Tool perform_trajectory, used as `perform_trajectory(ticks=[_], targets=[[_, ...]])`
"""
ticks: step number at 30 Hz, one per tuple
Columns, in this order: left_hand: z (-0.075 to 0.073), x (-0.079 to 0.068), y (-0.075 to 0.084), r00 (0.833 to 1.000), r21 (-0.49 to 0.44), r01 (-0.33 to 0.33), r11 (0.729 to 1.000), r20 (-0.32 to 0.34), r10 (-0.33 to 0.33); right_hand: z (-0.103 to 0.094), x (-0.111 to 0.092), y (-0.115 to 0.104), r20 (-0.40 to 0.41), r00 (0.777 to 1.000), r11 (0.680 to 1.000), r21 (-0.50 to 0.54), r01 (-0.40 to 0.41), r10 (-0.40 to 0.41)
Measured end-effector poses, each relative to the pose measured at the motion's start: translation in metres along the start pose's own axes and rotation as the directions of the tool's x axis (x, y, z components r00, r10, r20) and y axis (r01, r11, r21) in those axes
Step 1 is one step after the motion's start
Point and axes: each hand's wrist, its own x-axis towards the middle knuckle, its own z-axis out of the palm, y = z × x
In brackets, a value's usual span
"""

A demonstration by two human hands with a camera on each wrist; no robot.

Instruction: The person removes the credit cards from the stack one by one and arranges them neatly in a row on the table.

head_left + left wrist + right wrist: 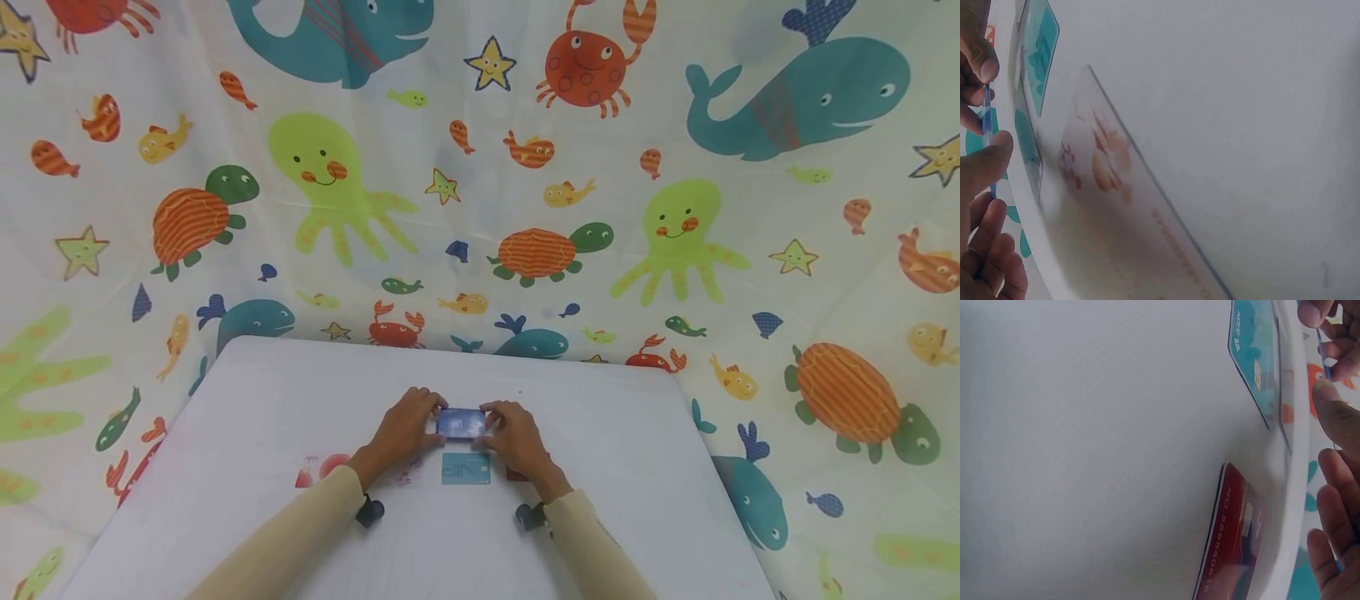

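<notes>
the blue card [461, 423] is held long axis nine to three o'clock — left hand [407, 423] gripping its nine-o'clock end, right hand [519, 435] its three, thumbs and fingers parted only by it, neither nearer — with the teal card [466, 469] at six.

Sea-animal curtain [480, 192] behind white table [450, 542]

A red card [1225, 544] with pale numbers lies on the white desk [1085, 450]. Higher up lies a blue-green card [1254, 362], with another card [1287, 387] just past it. The left hand's grip [1342, 347] and right hand's grip [1338, 512] pinch a thin blue card [1326, 370], seen from its edge.
</notes>
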Motion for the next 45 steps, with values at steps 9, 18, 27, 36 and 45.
perform_trajectory(ticks=[9, 18, 27, 36, 45], targets=[[0.000, -0.001, 0.004, 1.000, -0.014, -0.006, 1.000, -0.001, 0.005, -0.007, -0.004, 0.006, 0.009, 0.999, 0.999, 0.037, 0.031, -0.032], [-0.001, 0.000, 0.008, 1.000, -0.032, 0.000, 0.999, 0.013, 0.000, -0.015, -0.007, 0.011, 0.013, 0.999, 0.996, 0.080, 0.029, -0.030], [-0.003, 0.002, 0.014, 1.000, -0.040, -0.002, 0.999, 0.007, 0.003, -0.020, -0.011, 0.014, 0.017, 1.000, 0.995, 0.104, 0.004, -0.005], [-0.002, 0.001, 0.024, 1.000, -0.061, -0.020, 0.998, -0.008, 0.020, -0.026, -0.018, 0.017, -0.009, 1.000, 0.994, 0.107, -0.016, 0.017], [0.004, 0.002, 0.028, 1.000, -0.038, -0.030, 0.999, -0.007, 0.030, -0.032, -0.026, 0.020, -0.017, 0.999, 0.993, 0.114, -0.032, 0.035]])
